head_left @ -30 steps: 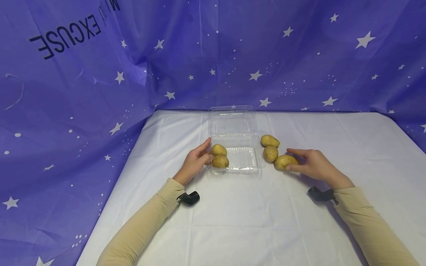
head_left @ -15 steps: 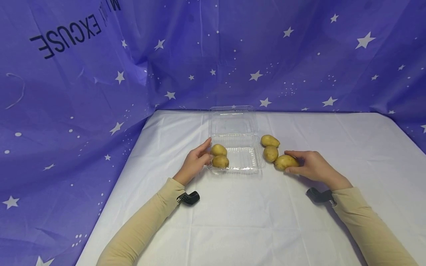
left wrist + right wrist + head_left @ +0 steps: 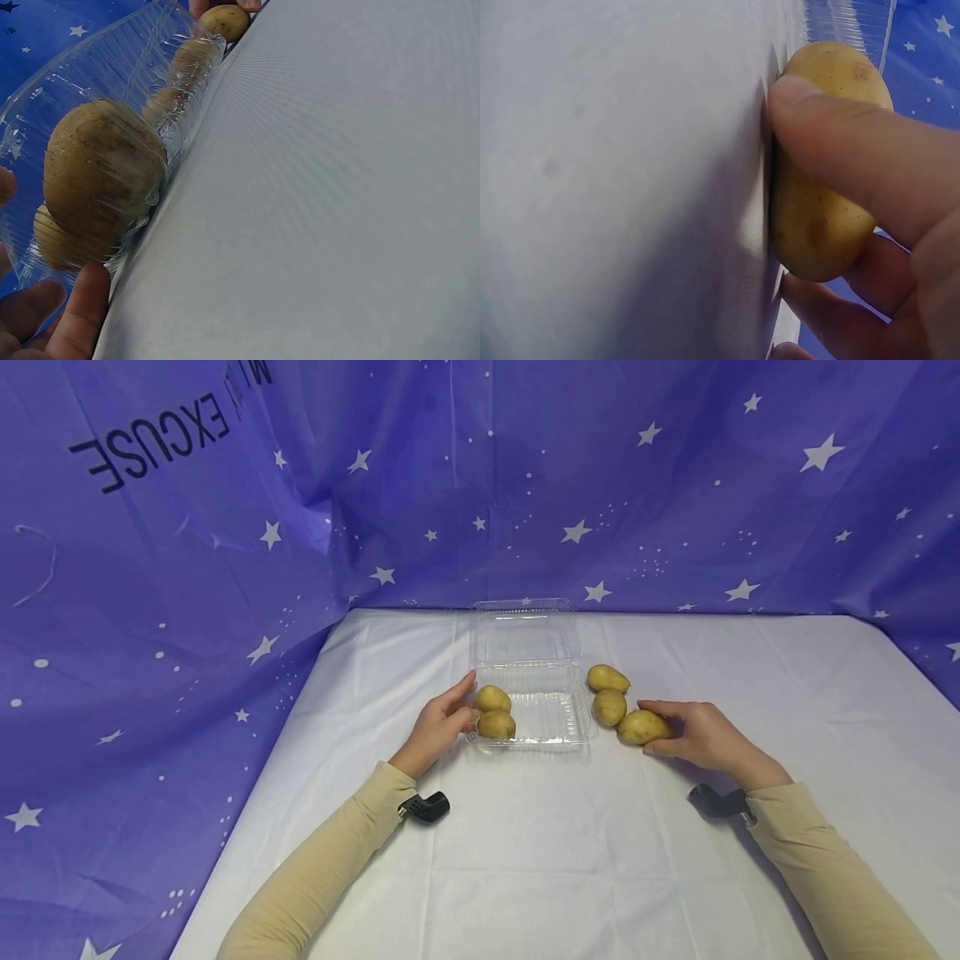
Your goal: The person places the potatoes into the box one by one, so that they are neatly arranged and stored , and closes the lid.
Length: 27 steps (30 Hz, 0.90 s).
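Observation:
A clear plastic clamshell container (image 3: 551, 718) stands on the table with its lid raised at the back. Inside, at the left end, lie two potatoes, the front potato (image 3: 497, 724) and the rear potato (image 3: 493, 698). My left hand (image 3: 441, 725) touches the container's left side, fingers spread; in the left wrist view fingertips (image 3: 86, 300) rest against the plastic. To the right of the container, my right hand (image 3: 705, 735) grips a long potato (image 3: 821, 217) between thumb and fingers, and that potato still lies on the cloth.
Two more potatoes, a round potato (image 3: 610, 707) and an oblong potato (image 3: 608, 677), lie between the container and my right hand. A white cloth (image 3: 555, 860) covers the table. Purple star-printed sheeting (image 3: 645, 485) hangs behind and at the left.
My right hand has shifted slightly left, its fingers and thumb moving farther round the long potato. My left hand, the container and the other potatoes keep their places.

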Motion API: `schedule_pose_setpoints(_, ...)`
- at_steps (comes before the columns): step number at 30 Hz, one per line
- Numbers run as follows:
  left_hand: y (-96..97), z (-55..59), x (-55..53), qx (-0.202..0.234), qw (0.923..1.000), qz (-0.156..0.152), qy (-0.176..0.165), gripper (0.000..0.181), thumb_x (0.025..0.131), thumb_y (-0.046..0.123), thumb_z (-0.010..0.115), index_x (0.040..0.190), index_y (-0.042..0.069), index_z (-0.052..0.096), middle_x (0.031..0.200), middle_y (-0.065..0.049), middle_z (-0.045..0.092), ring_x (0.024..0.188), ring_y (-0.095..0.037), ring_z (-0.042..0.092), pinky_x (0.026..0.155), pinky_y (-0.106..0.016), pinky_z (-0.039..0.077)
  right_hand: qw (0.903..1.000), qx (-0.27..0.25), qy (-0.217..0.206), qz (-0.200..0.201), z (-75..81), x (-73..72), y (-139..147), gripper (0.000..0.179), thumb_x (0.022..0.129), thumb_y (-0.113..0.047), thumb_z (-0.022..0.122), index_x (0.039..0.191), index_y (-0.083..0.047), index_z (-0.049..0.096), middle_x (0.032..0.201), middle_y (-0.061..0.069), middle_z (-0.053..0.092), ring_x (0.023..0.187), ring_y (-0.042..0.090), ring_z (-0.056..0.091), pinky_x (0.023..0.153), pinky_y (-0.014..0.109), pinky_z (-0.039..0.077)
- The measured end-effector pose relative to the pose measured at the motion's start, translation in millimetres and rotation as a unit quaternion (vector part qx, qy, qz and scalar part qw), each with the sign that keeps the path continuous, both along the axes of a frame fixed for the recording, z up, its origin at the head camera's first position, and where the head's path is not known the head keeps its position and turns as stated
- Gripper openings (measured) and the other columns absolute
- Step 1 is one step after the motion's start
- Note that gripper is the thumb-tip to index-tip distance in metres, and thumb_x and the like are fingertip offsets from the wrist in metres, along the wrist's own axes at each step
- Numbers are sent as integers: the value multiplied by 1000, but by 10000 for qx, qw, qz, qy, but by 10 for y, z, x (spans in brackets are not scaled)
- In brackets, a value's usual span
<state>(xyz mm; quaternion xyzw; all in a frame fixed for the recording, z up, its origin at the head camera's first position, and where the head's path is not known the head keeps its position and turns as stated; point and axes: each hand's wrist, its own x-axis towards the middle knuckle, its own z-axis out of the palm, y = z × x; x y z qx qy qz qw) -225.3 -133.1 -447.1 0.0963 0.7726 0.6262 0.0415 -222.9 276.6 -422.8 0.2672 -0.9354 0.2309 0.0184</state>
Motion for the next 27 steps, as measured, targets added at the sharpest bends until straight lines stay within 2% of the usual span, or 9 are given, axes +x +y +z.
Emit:
schedule_pose_setpoints(6,5,10,4,23,10000,-2,-29,68,93,4,55,158,11,37,161,-16,42,93,-9,62,83,-27,60,10000,-4,-15,-17,-13,-5,8,63,76,-17,89,131,3,66,122,25,72,111,39,69,91,54,56)
schedule_pose_setpoints(14,8,16,3,70,10000,10,-71,68,93,4,55,158,13,38,161,-15,42,100,-14,63,86,-31,61,10000,-28,44,-70,-15,-11,12,62,74,-19,91,128,2,68,119,24,73,108,36,70,89,52,57)
schedule_pose_setpoints(19,4,18,8,71,10000,-9,-66,68,93,4,55,158,12,37,162,-15,41,105,-18,63,84,-27,60,9999,-30,68,-93,-15,-13,14,62,73,-19,91,127,2,69,118,23,74,108,36,70,88,51,58)
schedule_pose_setpoints(27,1,22,5,65,10000,-17,-52,68,93,5,54,158,11,36,162,-17,40,102,-14,63,79,-20,58,9997,-78,89,-201,12,6,6,63,72,-24,92,126,1,71,117,21,75,104,29,69,85,43,59)
